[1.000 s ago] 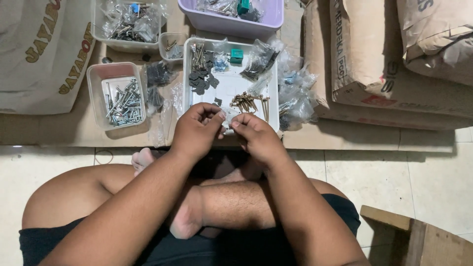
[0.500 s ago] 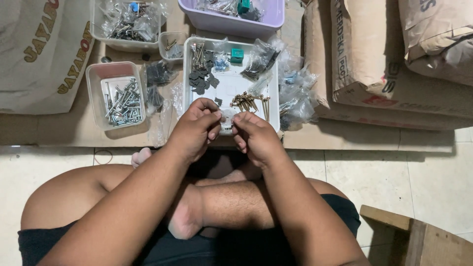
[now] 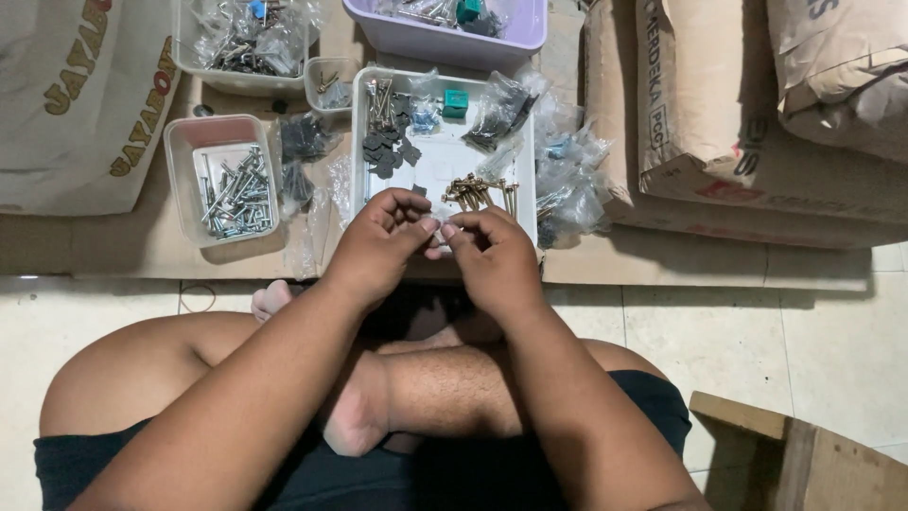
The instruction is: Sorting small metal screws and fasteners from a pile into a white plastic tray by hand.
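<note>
My left hand (image 3: 378,248) and my right hand (image 3: 494,260) meet fingertip to fingertip over the near edge of a white tray (image 3: 445,161). Both pinch something very small between thumb and fingers; what it is stays hidden. The tray holds brass-coloured screws (image 3: 480,193), dark washers (image 3: 388,151), long silver bolts (image 3: 379,100), a small green box (image 3: 456,102) and small plastic bags. I sit cross-legged on a tiled floor, with my legs under my arms.
A clear tub of silver bolts (image 3: 227,185) sits left of the tray. Another clear tub (image 3: 241,38) and a purple bin (image 3: 445,24) lie beyond. Loose plastic bags (image 3: 567,180) lie right of the tray. Paper sacks (image 3: 747,104) flank both sides. A wooden stool corner (image 3: 804,454) is bottom right.
Both hands have drawn slightly back toward me from the tray. The fingertips have come closer together around the small item.
</note>
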